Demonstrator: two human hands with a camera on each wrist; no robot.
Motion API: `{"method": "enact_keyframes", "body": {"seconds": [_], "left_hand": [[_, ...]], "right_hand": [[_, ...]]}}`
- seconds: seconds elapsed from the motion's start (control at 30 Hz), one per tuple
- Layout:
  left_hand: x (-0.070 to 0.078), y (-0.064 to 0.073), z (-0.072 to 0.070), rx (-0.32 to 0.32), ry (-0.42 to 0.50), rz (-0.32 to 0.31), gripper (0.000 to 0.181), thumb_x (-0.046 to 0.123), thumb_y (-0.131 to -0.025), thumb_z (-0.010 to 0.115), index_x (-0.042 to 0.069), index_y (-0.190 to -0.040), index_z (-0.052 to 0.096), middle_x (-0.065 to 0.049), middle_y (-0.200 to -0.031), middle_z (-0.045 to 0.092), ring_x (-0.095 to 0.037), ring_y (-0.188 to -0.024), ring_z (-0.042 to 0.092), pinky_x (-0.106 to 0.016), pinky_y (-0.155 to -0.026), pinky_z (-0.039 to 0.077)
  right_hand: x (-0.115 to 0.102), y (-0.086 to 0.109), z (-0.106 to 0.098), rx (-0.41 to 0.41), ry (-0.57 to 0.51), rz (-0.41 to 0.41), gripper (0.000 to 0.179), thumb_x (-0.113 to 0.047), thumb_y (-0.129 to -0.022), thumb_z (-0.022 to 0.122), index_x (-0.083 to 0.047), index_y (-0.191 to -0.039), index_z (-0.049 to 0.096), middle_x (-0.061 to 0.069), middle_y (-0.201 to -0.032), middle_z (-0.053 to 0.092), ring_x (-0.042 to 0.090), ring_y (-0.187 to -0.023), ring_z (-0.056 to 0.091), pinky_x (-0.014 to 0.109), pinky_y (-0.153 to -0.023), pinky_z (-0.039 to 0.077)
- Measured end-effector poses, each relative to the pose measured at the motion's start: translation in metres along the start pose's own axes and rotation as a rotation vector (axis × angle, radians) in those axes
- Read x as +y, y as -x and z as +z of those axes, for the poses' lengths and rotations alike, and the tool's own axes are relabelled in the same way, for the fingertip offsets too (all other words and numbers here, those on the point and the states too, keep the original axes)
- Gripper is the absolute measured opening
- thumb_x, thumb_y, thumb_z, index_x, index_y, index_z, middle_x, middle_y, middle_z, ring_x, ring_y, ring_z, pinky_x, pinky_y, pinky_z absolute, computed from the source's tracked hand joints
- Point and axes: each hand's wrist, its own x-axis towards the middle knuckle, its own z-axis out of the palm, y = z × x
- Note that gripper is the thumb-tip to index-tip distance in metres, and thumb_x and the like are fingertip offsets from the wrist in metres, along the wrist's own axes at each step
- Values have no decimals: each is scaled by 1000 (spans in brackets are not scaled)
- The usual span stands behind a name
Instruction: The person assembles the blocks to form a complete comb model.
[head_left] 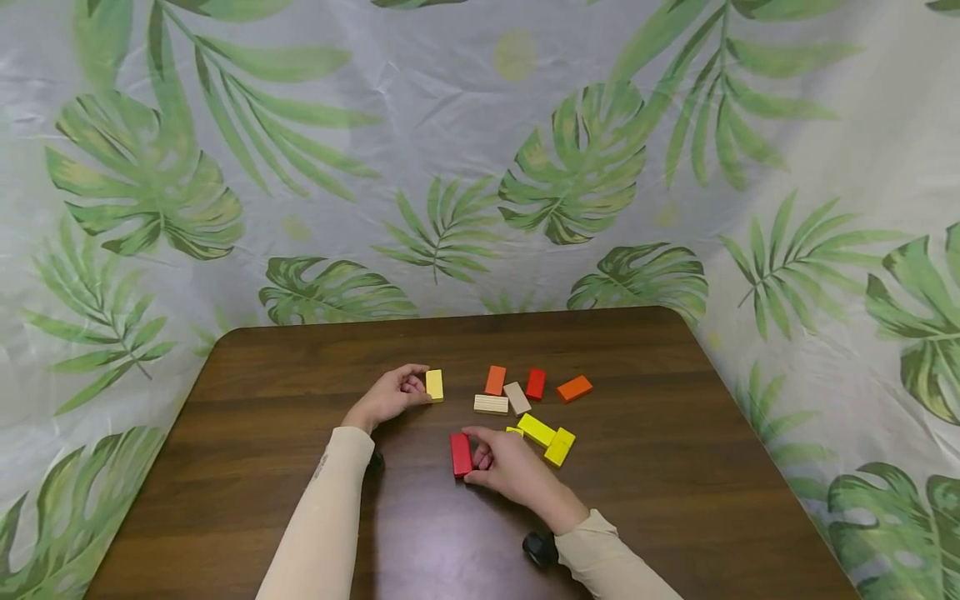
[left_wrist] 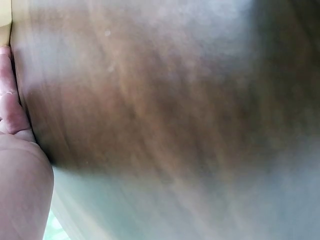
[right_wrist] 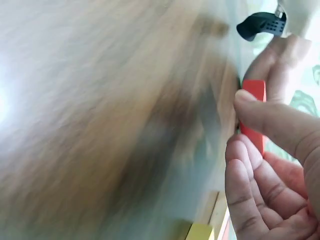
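Observation:
On the left, my left hand (head_left: 386,400) pinches a pale yellow block (head_left: 434,386) by its ends, thumb nearest me and a finger at the far end. Only a corner of that pale yellow block (left_wrist: 5,22) shows in the left wrist view, past the hand's edge. Closer to me, my right hand (head_left: 517,471) grips a red block (head_left: 461,457) the same way, thumb at the near end and a finger at the far end. In the right wrist view the red block (right_wrist: 254,91) sits between thumb and fingers, with the other fingers curled below.
Behind the right hand lie an orange block (head_left: 495,380), a cream ribbed block (head_left: 491,405), a beige block (head_left: 517,398), another red block (head_left: 536,384) and a second orange one. Bright yellow blocks (head_left: 536,430) lie beside the hand, one partly hidden. A leaf-patterned cloth (head_left: 450,125) hangs behind the wooden table (head_left: 645,500).

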Motion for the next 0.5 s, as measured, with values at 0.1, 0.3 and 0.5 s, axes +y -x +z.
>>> {"method": "enact_keyframes", "body": {"seconds": [0.1, 0.3, 0.5], "left_hand": [[-1, 0, 0, 6, -5, -9, 57, 13, -97, 79, 4, -149, 58, -8, -108, 66, -17, -94, 58, -27, -86, 48], [0, 1, 0, 2, 1, -8, 56, 12, -98, 78, 5, -150, 58, -7, -106, 66, -17, -92, 58, -27, -83, 48], [1, 1, 0, -3, -3, -8, 53, 10, -99, 75, 6, -150, 58, -7, -104, 65, -16, -89, 56, -26, -78, 46]], "right_hand": [[-3, -9, 4, 14, 0, 12, 69, -15, -84, 94, 0, -144, 63, -1, -86, 68, 5, -75, 58, 20, -73, 57], [-18, -24, 4, 20, -9, 82, 68, -9, -84, 93, 2, -144, 63, 1, -85, 70, 8, -74, 60, 21, -72, 58], [-17, -38, 7, 25, -17, 86, 67, -11, -87, 91, 5, -145, 61, -2, -80, 66, 8, -69, 57, 20, -64, 54]]}}
